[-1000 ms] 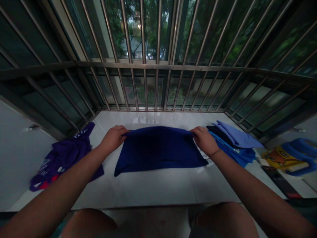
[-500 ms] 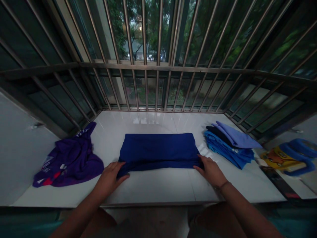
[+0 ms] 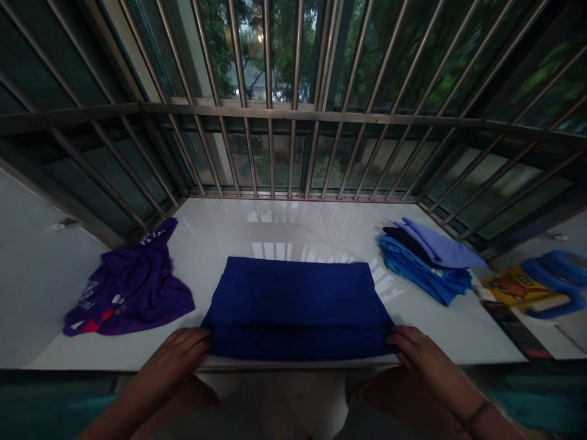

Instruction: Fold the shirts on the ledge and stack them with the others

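A dark blue folded cloth garment [image 3: 293, 299] lies across the white tiled ledge [image 3: 293, 238], its near edge raised at the ledge's front. My left hand [image 3: 183, 351] is closed on its near left corner. At the near right corner, the fingers of my right hand [image 3: 415, 348] pinch the fabric. Which kind of garment it is, I cannot tell. To the left lies a crumpled purple shirt [image 3: 132, 287] with white and red prints.
Folded clothes in light blue, black and lavender [image 3: 426, 256] are stacked at the right. Beyond them stand a blue and yellow container [image 3: 536, 284] and a dark phone-like object [image 3: 513, 330]. Metal window bars [image 3: 293, 113] enclose the back and sides.
Both hands have moved toward me and slightly apart, drawing the near edge of the blue garment closer. More of its surface is spread out, and its folded front strip is flatter.
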{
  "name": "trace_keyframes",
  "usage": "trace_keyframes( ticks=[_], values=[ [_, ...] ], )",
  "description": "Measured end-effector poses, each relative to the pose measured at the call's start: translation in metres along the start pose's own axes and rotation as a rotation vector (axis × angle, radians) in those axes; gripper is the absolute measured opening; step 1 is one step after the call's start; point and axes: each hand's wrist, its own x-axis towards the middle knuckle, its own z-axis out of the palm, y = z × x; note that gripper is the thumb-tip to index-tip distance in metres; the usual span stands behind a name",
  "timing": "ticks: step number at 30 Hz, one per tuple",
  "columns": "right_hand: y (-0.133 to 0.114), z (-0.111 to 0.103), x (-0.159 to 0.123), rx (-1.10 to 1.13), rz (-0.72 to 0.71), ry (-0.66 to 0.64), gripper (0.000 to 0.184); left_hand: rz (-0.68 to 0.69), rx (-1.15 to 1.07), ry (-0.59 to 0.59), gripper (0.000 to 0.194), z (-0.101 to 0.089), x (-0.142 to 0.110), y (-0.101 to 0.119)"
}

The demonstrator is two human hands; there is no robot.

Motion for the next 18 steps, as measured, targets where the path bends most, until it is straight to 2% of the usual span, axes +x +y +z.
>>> trace_keyframes(
  ticks=[1,4,7,9,12,15,18],
  values=[
    [-0.004,-0.004,-0.003,0.020,0.020,-0.017,0.024,-0.035,-0.026,-0.014,0.015,-0.002,-0.001,0.003],
    [-0.018,-0.013,0.004,0.054,0.073,-0.046,0.028,-0.126,-0.090,0.008,0.024,-0.006,0.009,0.009],
    [-0.030,-0.009,0.025,0.020,0.110,0.024,0.033,-0.184,-0.067,0.113,0.037,-0.002,0.034,0.010],
    [-0.033,0.000,0.043,-0.040,0.105,0.084,0.041,-0.191,-0.032,0.136,0.040,0.003,0.054,0.010],
    [-0.032,0.012,0.068,-0.110,0.073,0.076,0.051,-0.176,-0.023,0.063,0.032,0.005,0.080,0.007],
    [-0.029,0.016,0.084,-0.106,0.069,0.020,0.037,-0.163,-0.034,-0.011,0.028,0.001,0.094,0.005],
    [-0.028,0.014,0.087,-0.065,0.083,-0.007,0.036,-0.147,-0.050,-0.032,0.028,-0.001,0.094,0.004]
  ],
)
